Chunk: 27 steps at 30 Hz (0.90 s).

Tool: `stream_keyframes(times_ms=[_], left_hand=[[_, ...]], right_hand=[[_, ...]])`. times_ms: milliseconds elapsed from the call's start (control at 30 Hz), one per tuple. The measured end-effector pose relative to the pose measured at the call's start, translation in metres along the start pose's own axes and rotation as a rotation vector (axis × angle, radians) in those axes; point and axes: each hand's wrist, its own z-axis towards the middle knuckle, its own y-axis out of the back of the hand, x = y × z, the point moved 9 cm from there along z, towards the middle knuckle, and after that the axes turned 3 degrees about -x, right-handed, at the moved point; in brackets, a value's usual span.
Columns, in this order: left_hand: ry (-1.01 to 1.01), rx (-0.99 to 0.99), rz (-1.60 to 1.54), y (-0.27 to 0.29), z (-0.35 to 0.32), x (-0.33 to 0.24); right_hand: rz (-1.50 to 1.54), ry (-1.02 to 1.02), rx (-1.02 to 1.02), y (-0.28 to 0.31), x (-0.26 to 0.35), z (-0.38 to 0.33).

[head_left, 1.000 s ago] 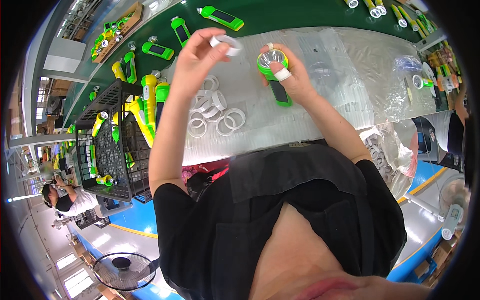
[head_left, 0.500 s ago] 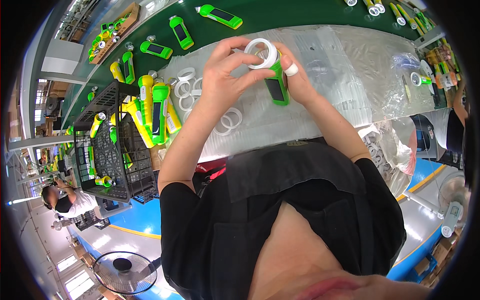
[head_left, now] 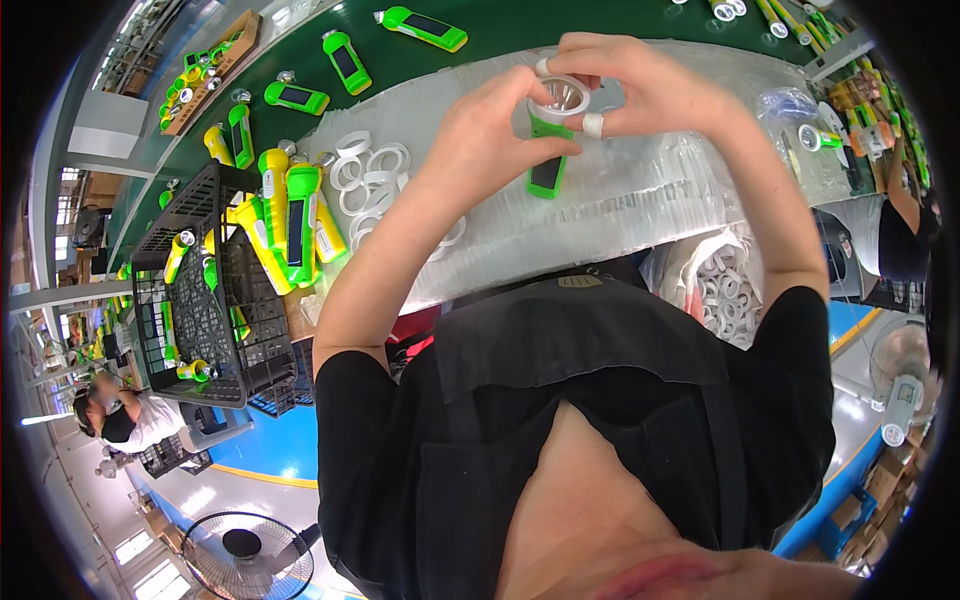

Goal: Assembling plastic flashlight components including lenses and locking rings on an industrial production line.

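A green flashlight (head_left: 546,178) with a dark panel stands tilted over the plastic-covered bench, its lamp end up. A white ring (head_left: 584,98) sits around its reflector head; how far down it is seated I cannot tell. My left hand (head_left: 490,128) is closed at the flashlight's head, thumb on the body and fingertips at the ring's left edge. From the right, my right hand (head_left: 640,85) grips the ring between thumb and index finger, both wrapped in white tape. Loose white rings (head_left: 385,165) lie on the bench beside my left forearm.
Several green and yellow flashlights (head_left: 300,225) lean by a black crate (head_left: 240,340) at the left. More flashlights (head_left: 347,63) lie on the green belt (head_left: 500,22) beyond. A bag of white rings (head_left: 725,290) hangs below the bench's right side. Other people work at both sides.
My right hand has moved from behind the flashlight to the ring's right side, its elbow swung outward. The ring has gone from above the head to around it. My left fingers have shifted.
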Motion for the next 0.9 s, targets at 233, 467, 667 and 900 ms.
stream_keyframes(times_ms=[233,467,667,900], left_hand=[[0.097,-0.032,-0.127,-0.019,0.002,0.006],[0.064,-0.047,-0.13,-0.016,0.001,0.004],[0.058,-0.103,-0.066,-0.013,-0.001,0.008],[0.038,-0.094,-0.115,-0.015,-0.001,0.009]], right_hand=[[-0.105,-0.228,0.339,-0.008,-0.002,0.008],[-0.087,-0.151,0.365,-0.005,0.003,0.014],[-0.423,-0.638,0.285,0.003,-0.004,0.009],[-0.213,-0.132,0.064,-0.014,0.002,0.001]])
